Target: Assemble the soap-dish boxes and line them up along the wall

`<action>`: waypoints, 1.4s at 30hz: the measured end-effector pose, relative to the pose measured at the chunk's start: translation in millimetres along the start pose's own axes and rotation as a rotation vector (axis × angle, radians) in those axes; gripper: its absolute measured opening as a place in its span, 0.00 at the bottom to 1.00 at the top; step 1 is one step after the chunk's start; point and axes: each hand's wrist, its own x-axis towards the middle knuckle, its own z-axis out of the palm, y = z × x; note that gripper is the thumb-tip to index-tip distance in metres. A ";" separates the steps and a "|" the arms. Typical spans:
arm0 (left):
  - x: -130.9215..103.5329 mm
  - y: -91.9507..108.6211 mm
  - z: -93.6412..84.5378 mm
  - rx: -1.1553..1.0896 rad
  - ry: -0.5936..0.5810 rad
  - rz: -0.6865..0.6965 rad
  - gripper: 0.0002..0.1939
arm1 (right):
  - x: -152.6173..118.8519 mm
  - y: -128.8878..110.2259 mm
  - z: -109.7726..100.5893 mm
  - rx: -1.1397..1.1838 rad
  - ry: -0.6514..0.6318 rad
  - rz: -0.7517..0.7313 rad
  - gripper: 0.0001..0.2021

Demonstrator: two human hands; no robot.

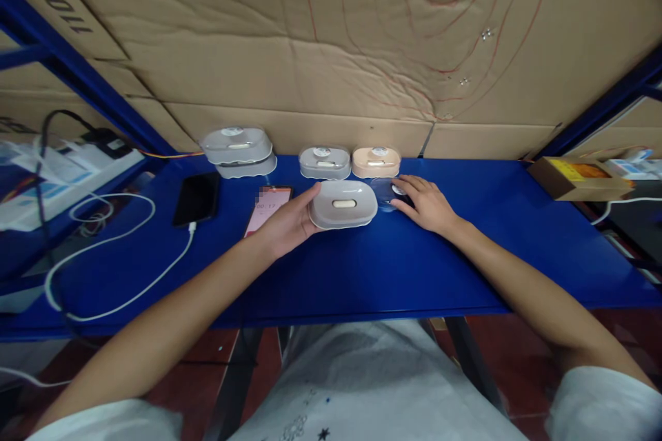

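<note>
Near the middle of the blue table, my left hand [294,222] grips the left end of a grey oval box [344,205] with a small pale bar at its centre. To its right, my right hand [423,204] has its fingers on a clear plastic lid [383,194] that bears a white round sticker. Behind them stand a grey box [325,162] and a peach box [376,162], both under clear lids. Two more grey boxes [238,146] are stacked at the back left.
A pink-screened phone [269,205] lies partly behind my left hand. Farther left are a black phone [196,199] on a white cable [118,311] and a white power strip [77,186]. An open cardboard box [579,178] sits at the right. Cardboard [310,76] lines the back.
</note>
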 end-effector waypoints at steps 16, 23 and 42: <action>0.8 -4.2 -3.8 -0.008 -0.068 -0.103 0.16 | -1.8 -22.8 -5.7 0.047 0.098 0.084 0.32; -0.2 -9.5 -2.8 0.006 -0.106 -0.134 0.16 | -5.1 -28.3 -9.4 0.194 0.158 0.121 0.32; -1.7 -19.3 2.6 0.010 -0.286 -0.145 0.23 | -18.1 -66.8 -11.6 0.213 0.146 -0.353 0.33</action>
